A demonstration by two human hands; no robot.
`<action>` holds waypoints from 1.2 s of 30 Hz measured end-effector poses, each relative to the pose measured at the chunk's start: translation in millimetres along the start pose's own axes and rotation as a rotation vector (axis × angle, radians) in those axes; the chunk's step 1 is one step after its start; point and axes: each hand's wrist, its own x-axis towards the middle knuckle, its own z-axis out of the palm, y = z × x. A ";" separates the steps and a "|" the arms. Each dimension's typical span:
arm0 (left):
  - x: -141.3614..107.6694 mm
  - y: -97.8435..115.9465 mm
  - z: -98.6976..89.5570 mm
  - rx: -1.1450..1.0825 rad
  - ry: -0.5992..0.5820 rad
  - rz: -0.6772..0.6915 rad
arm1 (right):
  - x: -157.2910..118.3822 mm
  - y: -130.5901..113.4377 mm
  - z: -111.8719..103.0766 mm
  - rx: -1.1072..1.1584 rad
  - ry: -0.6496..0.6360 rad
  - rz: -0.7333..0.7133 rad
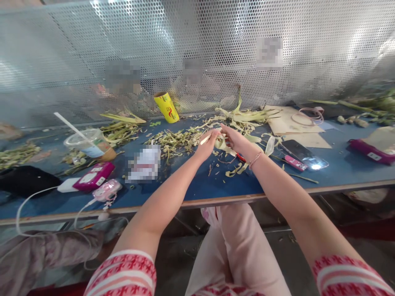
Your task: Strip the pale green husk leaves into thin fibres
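My left hand [207, 147] is closed around a pale, slim stalk [205, 140], whose blunt end sticks out past the fingers to the left. Close beside it, my right hand [235, 139] has its fingers curled in at a broad pale-green leaf strip [221, 144] hanging between the two hands. Whether strip and stalk are one piece is hidden by the fingers. Under the right wrist a red, curved handle [240, 157] shows in part. Pale peelings [237, 169] and a heap of trimmed scraps [175, 142] lie on the blue table around both hands.
A yellow tube [166, 107] leans by the perforated metal screen [216, 49]. To the left stand a plastic cup with straw [92, 144], a purple device [94, 176] and cables. Long leaves [247, 115] lie behind; a phone [300, 154] and brown paper [290, 120] are right.
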 end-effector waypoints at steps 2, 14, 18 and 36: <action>0.4 0.0 0.4 0.002 -0.017 0.008 | 1.3 0.7 -0.6 0.062 0.038 -0.031; -0.6 11.0 3.2 -0.082 -0.063 -0.082 | 23.2 4.0 -15.0 -0.010 0.172 -0.319; -0.8 8.6 4.9 -0.098 -0.086 -0.114 | 30.8 4.6 -20.2 -0.121 0.217 -0.516; 1.6 2.2 5.1 -0.137 -0.027 -0.206 | 42.5 8.4 -36.5 -0.617 0.152 -0.400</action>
